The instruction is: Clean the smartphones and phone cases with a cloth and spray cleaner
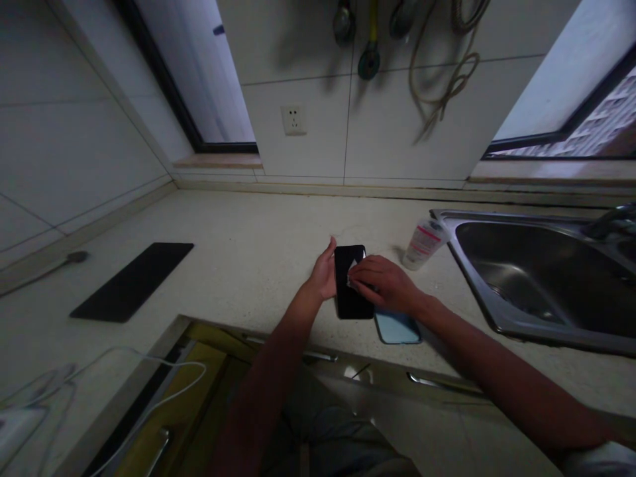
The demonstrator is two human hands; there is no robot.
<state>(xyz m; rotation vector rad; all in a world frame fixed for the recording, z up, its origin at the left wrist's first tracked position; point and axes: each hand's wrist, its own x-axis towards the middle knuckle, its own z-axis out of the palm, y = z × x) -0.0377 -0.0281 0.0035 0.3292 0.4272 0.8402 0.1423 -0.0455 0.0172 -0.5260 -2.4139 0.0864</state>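
A black smartphone is in front of me at the counter's front part, its dark screen facing up. My left hand grips its left edge with the thumb pointing up along the side; the other fingers are mostly hidden. Pinched in the fingers of my right hand is a small white wipe, pressed against the screen. Below my right hand lies a light blue phone case, partly covered by that hand and close to the phone's lower right corner.
A clear plastic cup with red print stands beside the steel sink on the right. A black mat lies on the left of the counter. White cables hang over the front edge at left.
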